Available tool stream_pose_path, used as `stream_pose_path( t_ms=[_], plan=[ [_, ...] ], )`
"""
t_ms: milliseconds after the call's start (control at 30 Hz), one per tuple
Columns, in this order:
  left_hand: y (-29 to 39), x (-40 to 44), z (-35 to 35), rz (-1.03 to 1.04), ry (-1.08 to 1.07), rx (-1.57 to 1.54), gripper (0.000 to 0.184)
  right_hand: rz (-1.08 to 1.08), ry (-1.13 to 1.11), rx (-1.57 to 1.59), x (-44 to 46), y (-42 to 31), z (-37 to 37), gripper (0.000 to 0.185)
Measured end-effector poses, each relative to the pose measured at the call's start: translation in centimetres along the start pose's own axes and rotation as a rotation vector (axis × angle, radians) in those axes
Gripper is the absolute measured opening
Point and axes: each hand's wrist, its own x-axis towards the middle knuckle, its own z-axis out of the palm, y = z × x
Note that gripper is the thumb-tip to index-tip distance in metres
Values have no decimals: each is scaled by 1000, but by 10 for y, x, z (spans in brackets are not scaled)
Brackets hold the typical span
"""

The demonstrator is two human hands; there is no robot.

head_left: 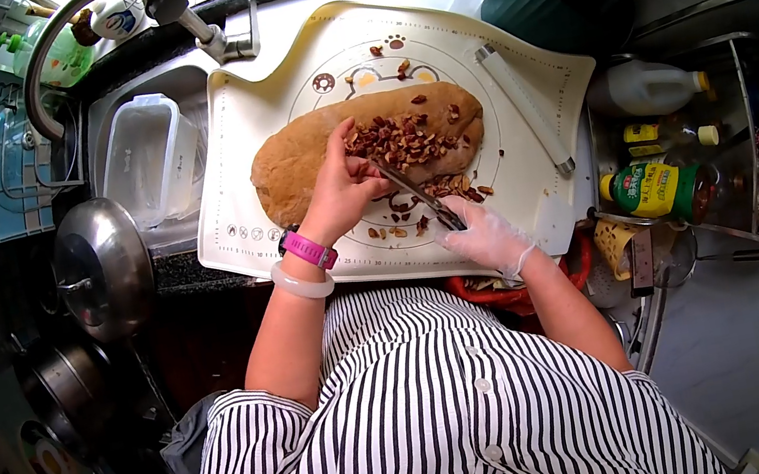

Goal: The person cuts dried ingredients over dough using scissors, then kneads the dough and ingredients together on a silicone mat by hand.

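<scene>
A long slab of brown dough (296,163) lies on a cream printed mat (227,178). Chopped nuts (401,140) are heaped on its right half, and more are scattered on the mat beside its lower edge. My gloved right hand (486,236) grips dark scissors (423,197), whose blades point up and left. My bare left hand (348,187) is over the dough near the blade tips, its fingers bent together; whatever they hold is too small to name.
A white rolling pin (524,108) lies at the mat's right. The sink at left holds a clear plastic box (148,161), under a curved faucet (33,85). Bottles (661,189) stand in a rack at right. A metal lid (104,270) is at far left.
</scene>
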Motion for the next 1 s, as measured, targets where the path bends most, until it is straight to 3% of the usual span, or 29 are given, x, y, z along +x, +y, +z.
stream_pose_path(
  t_ms=[267,500,733,800,1000],
  plan=[
    [12,2,-7,-206,-49,63,105,3,7,-241,-2,-22,-4,60],
    [12,10,-14,-262,-129,72,114,-56,-20,-308,2,-24,-8,40],
    [23,7,-16,-307,-150,92,110,-77,-13,-276,5,-17,-9,28],
    [16,9,-20,-289,-160,-80,103,-82,-2,-255,4,-16,-8,28],
    [23,4,-22,-287,-152,-112,95,-63,21,-167,6,-9,-3,30]
  ],
)
